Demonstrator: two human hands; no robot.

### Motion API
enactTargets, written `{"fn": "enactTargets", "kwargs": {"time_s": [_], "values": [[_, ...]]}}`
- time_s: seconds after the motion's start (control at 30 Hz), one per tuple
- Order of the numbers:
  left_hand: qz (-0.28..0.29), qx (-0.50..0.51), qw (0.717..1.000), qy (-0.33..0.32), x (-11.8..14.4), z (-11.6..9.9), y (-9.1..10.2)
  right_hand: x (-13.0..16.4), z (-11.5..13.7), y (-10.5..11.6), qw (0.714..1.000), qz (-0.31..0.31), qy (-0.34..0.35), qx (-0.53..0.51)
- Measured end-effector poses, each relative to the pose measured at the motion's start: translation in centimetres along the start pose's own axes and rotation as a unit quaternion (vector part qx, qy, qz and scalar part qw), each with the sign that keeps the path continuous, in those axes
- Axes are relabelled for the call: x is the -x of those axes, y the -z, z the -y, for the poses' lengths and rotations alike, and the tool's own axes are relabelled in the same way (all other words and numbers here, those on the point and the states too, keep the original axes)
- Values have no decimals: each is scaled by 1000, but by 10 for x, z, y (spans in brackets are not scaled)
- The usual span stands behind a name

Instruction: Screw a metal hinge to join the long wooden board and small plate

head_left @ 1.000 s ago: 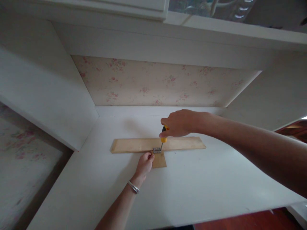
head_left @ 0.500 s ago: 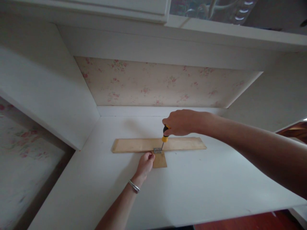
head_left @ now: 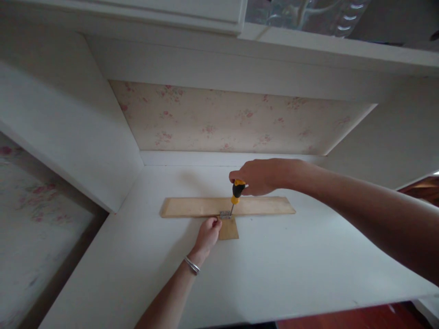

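My right hand (head_left: 259,176) is closed around a yellow and black screwdriver (head_left: 236,191), tilted slightly, its thin metal shaft pointing down. The tip meets the right side of a small metal hinge (head_left: 225,214). That hinge lies across the seam between a long pale wooden board (head_left: 192,207) and a short wooden piece (head_left: 228,229) that sticks out toward me. With fingers curled together, my left hand (head_left: 208,233) grips the left edge of the short piece, close beside the hinge. Its fingertips are partly hidden.
All of this rests on a white desktop (head_left: 281,260). White side panels (head_left: 85,123) and a floral-papered back wall (head_left: 212,121) enclose it. Overhead runs a shelf edge (head_left: 308,45) with a clear plastic container (head_left: 318,16) on it. Reddish flooring (head_left: 343,317) shows past the front edge.
My right hand's fingers have shifted on the screwdriver handle, so more of the handle shows. The tip stays at the hinge, and my left hand and the boards hold still.
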State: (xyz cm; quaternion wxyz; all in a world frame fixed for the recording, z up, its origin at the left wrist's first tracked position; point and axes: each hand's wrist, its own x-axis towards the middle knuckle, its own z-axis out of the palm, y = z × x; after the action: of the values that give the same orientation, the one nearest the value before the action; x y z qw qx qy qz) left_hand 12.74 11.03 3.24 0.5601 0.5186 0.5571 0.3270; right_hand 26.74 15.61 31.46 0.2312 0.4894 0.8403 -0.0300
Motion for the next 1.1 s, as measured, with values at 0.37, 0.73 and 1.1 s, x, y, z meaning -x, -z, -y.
{"fn": "enactTargets", "kwargs": {"time_s": [0.37,0.73,1.1], "values": [[5,-6,1000,-3,0,2,0,1,4,4,999,-1,-14,39],[4,-13,1000,-5,1,2,0,3,4,2,998,8,-51,44],[1,-25,1000,-5,1,-1,1,0,6,4,999,8,-36,29]]}}
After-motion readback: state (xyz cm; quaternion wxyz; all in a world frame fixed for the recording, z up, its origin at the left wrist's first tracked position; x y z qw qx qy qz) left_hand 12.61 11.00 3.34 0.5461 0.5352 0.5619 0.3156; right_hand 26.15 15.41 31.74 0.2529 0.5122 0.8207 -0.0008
